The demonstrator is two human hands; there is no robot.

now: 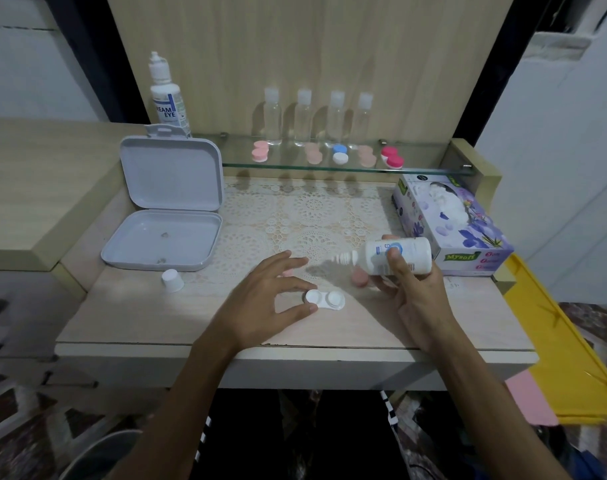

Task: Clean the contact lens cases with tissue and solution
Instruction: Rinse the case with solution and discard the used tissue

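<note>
A white contact lens case (326,300) lies open on the table near the front edge, both wells uncovered. My left hand (267,303) pinches its left end between thumb and forefinger. My right hand (412,292) grips a white solution bottle (395,255), tipped on its side with the uncapped nozzle pointing left, above and right of the case. The bottle's white cap (172,280) stands on the table to the left. A pink lid (359,278) lies under the bottle; another pink lid (288,272) peeks out behind my left fingers. A tissue box (451,220) sits at the right.
An open grey plastic box (167,216) stands at the left. A glass shelf (329,168) at the back carries several coloured lens cases and clear small bottles (317,116). A taller solution bottle (167,95) stands at the back left. A lace mat (309,216) covers the table's middle.
</note>
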